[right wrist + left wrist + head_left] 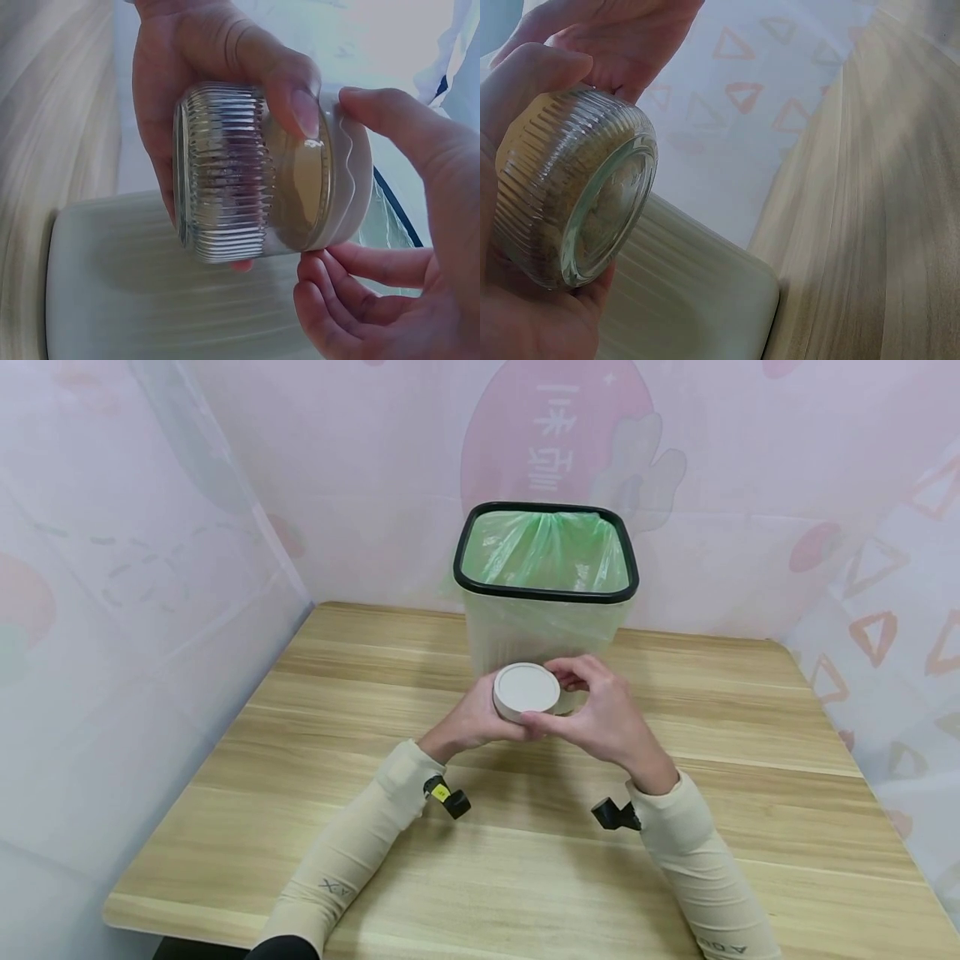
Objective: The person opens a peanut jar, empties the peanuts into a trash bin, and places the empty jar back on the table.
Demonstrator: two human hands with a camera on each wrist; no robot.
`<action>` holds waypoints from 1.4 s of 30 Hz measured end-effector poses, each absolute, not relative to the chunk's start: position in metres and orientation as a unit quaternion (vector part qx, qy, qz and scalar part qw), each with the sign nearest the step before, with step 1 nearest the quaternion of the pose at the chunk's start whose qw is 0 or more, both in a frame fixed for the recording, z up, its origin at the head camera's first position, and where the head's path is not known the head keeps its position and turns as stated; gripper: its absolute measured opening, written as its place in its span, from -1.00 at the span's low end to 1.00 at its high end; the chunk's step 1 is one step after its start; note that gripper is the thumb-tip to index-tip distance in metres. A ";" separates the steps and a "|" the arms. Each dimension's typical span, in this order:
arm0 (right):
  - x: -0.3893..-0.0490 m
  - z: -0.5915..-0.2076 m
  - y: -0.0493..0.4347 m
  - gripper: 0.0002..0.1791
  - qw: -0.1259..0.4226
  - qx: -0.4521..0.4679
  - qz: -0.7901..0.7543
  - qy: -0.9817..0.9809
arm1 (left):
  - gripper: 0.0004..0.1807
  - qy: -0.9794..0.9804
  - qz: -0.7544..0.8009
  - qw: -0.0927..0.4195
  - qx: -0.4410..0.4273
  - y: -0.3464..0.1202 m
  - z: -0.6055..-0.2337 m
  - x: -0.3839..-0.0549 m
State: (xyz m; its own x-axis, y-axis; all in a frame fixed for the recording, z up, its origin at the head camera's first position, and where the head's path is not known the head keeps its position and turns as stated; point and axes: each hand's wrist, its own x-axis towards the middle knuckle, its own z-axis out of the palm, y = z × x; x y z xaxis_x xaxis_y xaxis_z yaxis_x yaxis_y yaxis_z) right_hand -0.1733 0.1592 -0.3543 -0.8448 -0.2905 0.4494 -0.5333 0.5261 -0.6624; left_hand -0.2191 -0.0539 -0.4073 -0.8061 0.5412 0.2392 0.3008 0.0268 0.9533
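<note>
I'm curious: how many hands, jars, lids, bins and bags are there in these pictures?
Hands: 2 (left hand, right hand)
Jar: 1
Lid: 1
Bin: 1
Bag: 1
Total: 6

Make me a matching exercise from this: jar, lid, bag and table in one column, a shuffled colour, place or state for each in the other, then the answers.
Things:
1. Jar
2. Lid
3. Bag
4. Table

Descriptions:
A. green, lining the bin
B. light wood with visible grain
C. ribbed clear glass, held in the left hand
D. round and off-white, with the right hand at its edge

Pairs: 1-C, 2-D, 3-A, 4-B
</note>
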 end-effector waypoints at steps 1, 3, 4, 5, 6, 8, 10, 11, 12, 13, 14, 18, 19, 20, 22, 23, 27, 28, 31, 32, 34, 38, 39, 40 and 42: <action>-0.174 -0.354 0.160 -0.30 0.139 0.243 0.428 -0.859 | -0.10 0.710 0.632 0.095 0.297 -0.054 -0.408 -0.219; -0.175 -0.354 0.161 -0.30 0.131 0.250 0.437 -0.854 | -0.10 0.710 0.631 0.093 0.298 -0.054 -0.408 -0.220; -0.175 -0.354 0.162 -0.30 0.127 0.252 0.440 -0.852 | -0.10 0.710 0.631 0.092 0.299 -0.054 -0.408 -0.220; -0.175 -0.354 0.163 -0.29 0.124 0.255 0.443 -0.851 | -0.10 0.710 0.631 0.090 0.299 -0.054 -0.408 -0.220; -0.175 -0.354 0.163 -0.28 0.121 0.257 0.445 -0.849 | -0.11 0.710 0.630 0.089 0.301 -0.054 -0.408 -0.220; -0.176 -0.353 0.164 -0.27 0.114 0.261 0.450 -0.846 | -0.10 0.709 0.631 0.089 0.302 -0.054 -0.408 -0.220; -0.176 -0.353 0.165 -0.25 0.107 0.267 0.455 -0.843 | -0.11 0.709 0.631 0.088 0.303 -0.054 -0.408 -0.220; -0.176 -0.352 0.166 -0.25 0.102 0.270 0.458 -0.841 | -0.11 0.709 0.630 0.088 0.304 -0.054 -0.408 -0.220; -0.176 -0.352 0.166 -0.25 0.097 0.273 0.462 -0.838 | -0.11 0.709 0.630 0.087 0.305 -0.054 -0.408 -0.220; -0.176 -0.352 0.167 -0.26 0.091 0.276 0.467 -0.835 | -0.11 0.709 0.630 0.086 0.305 -0.054 -0.408 -0.220; -0.177 -0.351 0.167 -0.26 0.086 0.279 0.471 -0.833 | -0.10 0.710 0.629 0.085 0.305 -0.054 -0.408 -0.220; -0.176 -0.350 0.168 -0.24 0.062 0.289 0.478 -0.827 | -0.10 0.709 0.627 0.089 0.310 -0.054 -0.408 -0.220; -0.176 -0.351 0.168 -0.23 0.056 0.289 0.479 -0.827 | -0.10 0.709 0.627 0.090 0.311 -0.054 -0.408 -0.220; -0.176 -0.350 0.168 -0.22 0.052 0.290 0.479 -0.827 | -0.10 0.708 0.626 0.092 0.312 -0.053 -0.408 -0.220; -0.176 -0.350 0.168 -0.20 0.050 0.287 0.475 -0.830 | -0.09 0.707 0.626 0.094 0.314 -0.053 -0.408 -0.219; -0.175 -0.350 0.168 -0.19 0.053 0.284 0.472 -0.833 | -0.09 0.708 0.626 0.094 0.313 -0.053 -0.408 -0.219; -0.174 -0.350 0.167 -0.18 0.086 0.265 0.450 -0.848 | -0.08 0.707 0.630 0.093 0.309 -0.053 -0.409 -0.219; -0.173 -0.350 0.166 -0.19 0.097 0.260 0.443 -0.852 | -0.09 0.707 0.630 0.092 0.307 -0.053 -0.409 -0.219; -0.172 -0.350 0.165 -0.23 0.130 0.245 0.425 -0.862 | -0.10 0.710 0.629 0.088 0.304 -0.052 -0.409 -0.219; -0.171 -0.351 0.164 -0.25 0.139 0.242 0.419 -0.864 | -0.11 0.710 0.630 0.087 0.303 -0.052 -0.409 -0.219; -0.171 -0.352 0.162 -0.28 0.157 0.236 0.408 -0.868 | -0.11 0.708 0.632 0.089 0.303 -0.052 -0.409 -0.219; -0.170 -0.354 0.158 -0.30 0.174 0.229 0.393 -0.873 | -0.10 0.704 0.636 0.095 0.302 -0.053 -0.410 -0.219; -0.170 -0.354 0.158 -0.30 0.177 0.228 0.391 -0.874 | -0.10 0.704 0.636 0.096 0.301 -0.053 -0.410 -0.219; -0.171 -0.354 0.158 -0.30 0.178 0.228 0.390 -0.874 | -0.10 0.705 0.635 0.095 0.300 -0.053 -0.409 -0.219; -0.171 -0.354 0.158 -0.29 0.178 0.228 0.392 -0.873 | -0.10 0.705 0.636 0.096 0.300 -0.053 -0.409 -0.219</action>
